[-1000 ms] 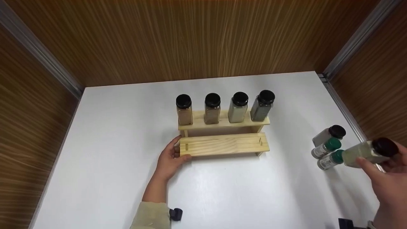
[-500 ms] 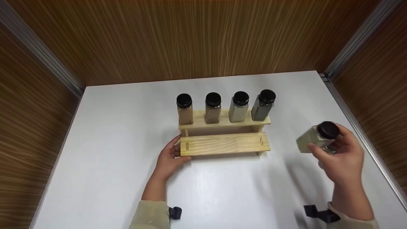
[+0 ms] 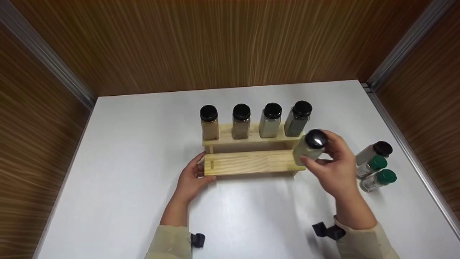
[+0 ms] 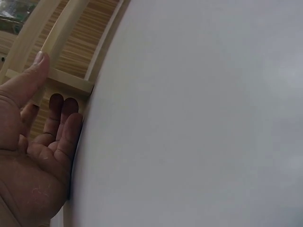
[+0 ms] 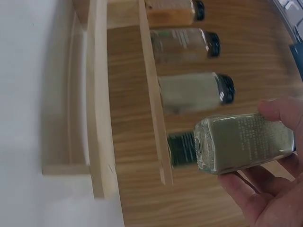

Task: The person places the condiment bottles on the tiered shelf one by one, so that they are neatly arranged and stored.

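My left hand [image 3: 190, 181] holds the left end of a two-tier wooden spice rack [image 3: 248, 163]. In the left wrist view its thumb lies along the shelf edge, while the curled fingers [image 4: 71, 135] reach beneath. A square glass spice jar [image 3: 305, 151] with a black lid and pale greenish contents is gripped by my right hand [image 3: 336, 171]. The jar appears over the right end of the lower shelf; in the right wrist view its base [image 5: 206, 145] is off the shelves. On the upper shelf stand several black-lidded jars [image 3: 240, 128], spaced in a row.
Right of the rack, a black-lidded jar [image 3: 367, 154] and two smaller green-capped jars [image 3: 370, 182] lie tilted on the white table [image 3: 125, 154]. Wood-grain panels [image 3: 230, 46] enclose the back and sides.
My right hand has carried the black-lidded jar leftward from the right side of the table to the rack's right end, bringing it more upright. The left hand stays on the rack.
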`<state>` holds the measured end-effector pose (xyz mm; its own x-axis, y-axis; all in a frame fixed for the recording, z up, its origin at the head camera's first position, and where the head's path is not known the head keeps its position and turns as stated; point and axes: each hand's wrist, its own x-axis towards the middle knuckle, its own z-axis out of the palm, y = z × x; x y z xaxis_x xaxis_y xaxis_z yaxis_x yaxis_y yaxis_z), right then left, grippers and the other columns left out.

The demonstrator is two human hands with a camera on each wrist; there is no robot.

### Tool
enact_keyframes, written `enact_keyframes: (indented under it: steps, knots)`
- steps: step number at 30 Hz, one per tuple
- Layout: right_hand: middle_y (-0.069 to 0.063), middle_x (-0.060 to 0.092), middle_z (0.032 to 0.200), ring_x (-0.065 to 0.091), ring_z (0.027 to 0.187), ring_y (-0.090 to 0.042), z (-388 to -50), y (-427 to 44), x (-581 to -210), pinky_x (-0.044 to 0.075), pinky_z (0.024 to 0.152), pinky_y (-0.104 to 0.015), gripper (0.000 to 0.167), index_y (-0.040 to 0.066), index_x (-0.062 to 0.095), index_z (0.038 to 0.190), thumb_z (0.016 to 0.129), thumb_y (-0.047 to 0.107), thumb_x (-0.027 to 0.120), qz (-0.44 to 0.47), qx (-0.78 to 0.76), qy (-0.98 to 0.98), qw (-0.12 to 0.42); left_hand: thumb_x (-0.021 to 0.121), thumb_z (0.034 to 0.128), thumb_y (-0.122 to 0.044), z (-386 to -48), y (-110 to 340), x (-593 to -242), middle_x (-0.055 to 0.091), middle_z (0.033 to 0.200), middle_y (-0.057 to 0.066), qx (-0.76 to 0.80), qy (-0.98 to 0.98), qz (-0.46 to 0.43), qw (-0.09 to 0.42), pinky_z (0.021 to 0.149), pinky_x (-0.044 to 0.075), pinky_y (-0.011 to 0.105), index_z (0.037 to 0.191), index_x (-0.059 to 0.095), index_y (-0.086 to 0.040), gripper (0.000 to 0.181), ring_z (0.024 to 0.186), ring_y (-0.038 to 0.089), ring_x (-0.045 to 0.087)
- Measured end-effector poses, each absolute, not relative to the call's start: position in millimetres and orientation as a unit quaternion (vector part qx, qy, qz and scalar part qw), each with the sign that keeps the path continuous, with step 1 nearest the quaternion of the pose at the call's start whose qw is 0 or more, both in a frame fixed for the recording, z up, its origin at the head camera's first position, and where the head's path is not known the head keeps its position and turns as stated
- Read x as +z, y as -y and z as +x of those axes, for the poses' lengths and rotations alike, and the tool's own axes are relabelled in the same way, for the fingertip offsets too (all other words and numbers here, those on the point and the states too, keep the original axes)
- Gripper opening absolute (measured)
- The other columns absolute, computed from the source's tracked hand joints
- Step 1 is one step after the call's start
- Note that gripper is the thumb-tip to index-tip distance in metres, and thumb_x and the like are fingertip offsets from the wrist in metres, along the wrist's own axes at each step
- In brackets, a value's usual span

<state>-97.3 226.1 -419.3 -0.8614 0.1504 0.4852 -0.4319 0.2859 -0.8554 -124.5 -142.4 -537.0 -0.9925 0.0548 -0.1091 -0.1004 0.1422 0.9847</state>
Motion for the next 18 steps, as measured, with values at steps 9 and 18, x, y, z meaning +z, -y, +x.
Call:
enact_keyframes:
  steps: [9,18]
  knots:
    - [-0.014,0.072,0.112,0.069,0.094,-0.010,-111,-177,-427,0.061,0.069,-0.025,0.067,-0.005,0.062,0.133,0.072,-0.017,0.087,0.117,0.585,0.770,0.226,0.089,0.0793,0.007,-125,142,-535,0.073,0.110,0.016,0.660,-0.749,-0.010,0.058,0.078,0.054,0.029,0.158,0.047,-0.002,0.090,0.096,0.024,0.066]
    - [-0.011,0.075,0.106,0.070,0.093,-0.018,-120,-127,-431,0.059,0.076,-0.027,0.063,-0.001,0.064,0.129,0.073,-0.003,0.093,0.135,0.574,0.777,0.222,0.088,0.0783,0.010,-125,142,-536,0.072,0.107,0.016,0.666,-0.744,-0.011,0.054,0.079,0.055,0.029,0.156,0.050,-0.002,0.088,0.095,0.025,0.067]
